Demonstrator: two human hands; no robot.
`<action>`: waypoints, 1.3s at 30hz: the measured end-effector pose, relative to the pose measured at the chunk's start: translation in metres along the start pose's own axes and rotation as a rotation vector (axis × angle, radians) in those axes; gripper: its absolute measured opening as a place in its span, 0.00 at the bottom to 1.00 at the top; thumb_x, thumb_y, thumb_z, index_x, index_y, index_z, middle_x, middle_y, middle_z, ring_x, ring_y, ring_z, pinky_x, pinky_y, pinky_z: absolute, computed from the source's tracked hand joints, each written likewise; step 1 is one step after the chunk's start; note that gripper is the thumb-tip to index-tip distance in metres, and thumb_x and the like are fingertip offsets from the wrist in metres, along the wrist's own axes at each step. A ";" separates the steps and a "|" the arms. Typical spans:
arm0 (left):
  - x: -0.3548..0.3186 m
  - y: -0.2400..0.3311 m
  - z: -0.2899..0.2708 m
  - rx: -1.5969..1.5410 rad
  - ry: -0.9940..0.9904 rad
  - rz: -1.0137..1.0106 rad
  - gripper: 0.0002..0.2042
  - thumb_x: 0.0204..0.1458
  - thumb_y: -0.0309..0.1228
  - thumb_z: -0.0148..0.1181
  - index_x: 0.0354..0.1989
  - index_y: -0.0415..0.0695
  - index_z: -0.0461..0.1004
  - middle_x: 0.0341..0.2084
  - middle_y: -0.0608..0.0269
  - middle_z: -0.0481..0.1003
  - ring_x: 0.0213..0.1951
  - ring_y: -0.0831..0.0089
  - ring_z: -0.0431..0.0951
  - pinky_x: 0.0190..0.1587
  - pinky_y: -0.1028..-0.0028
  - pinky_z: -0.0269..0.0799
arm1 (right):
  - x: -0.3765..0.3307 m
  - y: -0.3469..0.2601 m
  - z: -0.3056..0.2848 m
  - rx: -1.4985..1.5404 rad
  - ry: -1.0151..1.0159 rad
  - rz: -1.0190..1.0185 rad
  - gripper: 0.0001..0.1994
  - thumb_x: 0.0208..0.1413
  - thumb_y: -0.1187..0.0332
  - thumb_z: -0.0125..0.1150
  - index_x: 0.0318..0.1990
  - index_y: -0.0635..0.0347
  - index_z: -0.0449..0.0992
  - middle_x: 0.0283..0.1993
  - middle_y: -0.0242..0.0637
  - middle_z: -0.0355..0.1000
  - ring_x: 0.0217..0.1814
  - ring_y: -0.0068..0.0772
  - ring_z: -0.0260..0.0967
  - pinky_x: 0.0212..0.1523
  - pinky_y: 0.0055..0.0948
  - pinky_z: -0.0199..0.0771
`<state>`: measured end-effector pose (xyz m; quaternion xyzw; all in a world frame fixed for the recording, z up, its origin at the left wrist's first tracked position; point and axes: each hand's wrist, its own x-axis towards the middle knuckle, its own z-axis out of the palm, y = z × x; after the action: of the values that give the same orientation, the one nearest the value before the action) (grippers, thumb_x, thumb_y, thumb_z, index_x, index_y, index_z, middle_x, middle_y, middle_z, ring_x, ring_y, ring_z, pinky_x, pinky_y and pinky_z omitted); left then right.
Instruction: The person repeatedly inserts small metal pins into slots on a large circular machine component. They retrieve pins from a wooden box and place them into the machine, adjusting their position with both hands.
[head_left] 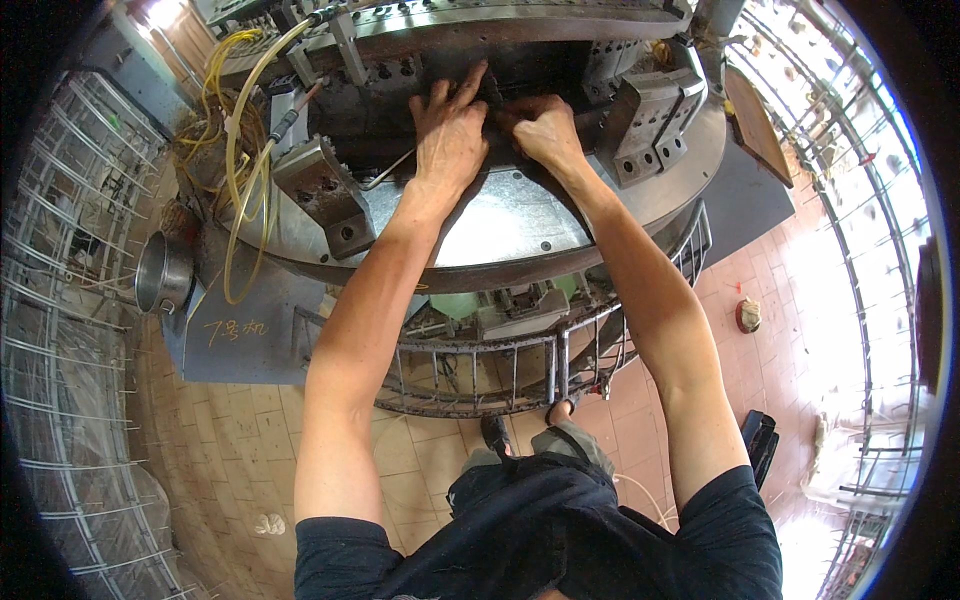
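My left hand (450,140) reaches into the recess of a heavy machine, its back up and fingers apart, the index stretched forward along the dark metal inside. Beside it my right hand (542,128) is closed, thumb and fingers bent together. A narrow dark strip (492,88) shows between the two hands; whether the right fingers grip it I cannot tell. Below both wrists lies the shiny metal plate (510,215) of the machine's round table. A thin bent metal rod (388,174) lies close to my left wrist.
Steel clamp brackets stand at the left (325,195) and right (650,125). Yellowish hoses (240,130) hang at the left. Overhead runs a thick machine beam (450,35). A curved metal railing (470,375) lies below the table, and a metal pot (163,272) is at the left.
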<state>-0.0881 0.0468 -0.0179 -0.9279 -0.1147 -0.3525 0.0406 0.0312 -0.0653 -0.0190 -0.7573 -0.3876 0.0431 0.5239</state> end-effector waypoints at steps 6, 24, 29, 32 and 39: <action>-0.001 0.000 0.001 -0.009 0.007 -0.003 0.09 0.40 0.19 0.62 0.32 0.39 0.79 0.72 0.72 0.58 0.61 0.58 0.65 0.60 0.46 0.61 | 0.002 0.001 0.001 -0.008 0.006 0.005 0.16 0.45 0.72 0.55 0.40 0.62 0.85 0.38 0.54 0.81 0.39 0.48 0.81 0.45 0.36 0.79; 0.005 -0.005 -0.012 0.204 0.035 0.118 0.07 0.48 0.24 0.57 0.29 0.38 0.83 0.68 0.68 0.65 0.54 0.56 0.73 0.58 0.54 0.68 | 0.003 0.002 0.034 -0.256 0.175 -0.172 0.10 0.37 0.71 0.62 0.25 0.73 0.79 0.29 0.64 0.76 0.37 0.64 0.77 0.41 0.46 0.80; 0.017 -0.017 -0.035 0.137 -0.187 0.113 0.22 0.49 0.20 0.54 0.54 0.41 0.78 0.67 0.58 0.66 0.55 0.49 0.77 0.58 0.54 0.73 | -0.003 -0.006 0.036 -0.134 0.215 -0.233 0.09 0.37 0.73 0.63 0.25 0.73 0.79 0.30 0.64 0.76 0.38 0.63 0.78 0.41 0.46 0.80; 0.026 -0.018 -0.043 0.130 -0.434 -0.005 0.27 0.53 0.22 0.51 0.66 0.44 0.69 0.68 0.62 0.65 0.61 0.51 0.73 0.64 0.56 0.68 | -0.009 -0.014 0.034 -0.392 0.210 -0.177 0.08 0.38 0.74 0.64 0.26 0.71 0.80 0.29 0.62 0.76 0.38 0.62 0.79 0.40 0.47 0.79; 0.037 -0.024 -0.043 0.162 -0.664 -0.032 0.36 0.54 0.22 0.50 0.75 0.53 0.55 0.70 0.55 0.62 0.66 0.51 0.67 0.68 0.58 0.64 | -0.021 -0.030 0.029 -0.497 0.131 -0.107 0.10 0.41 0.69 0.62 0.28 0.69 0.81 0.32 0.63 0.77 0.37 0.63 0.78 0.39 0.50 0.79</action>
<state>-0.0951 0.0699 0.0385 -0.9838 -0.1638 -0.0216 0.0689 -0.0137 -0.0515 -0.0141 -0.8423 -0.3909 -0.1302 0.3474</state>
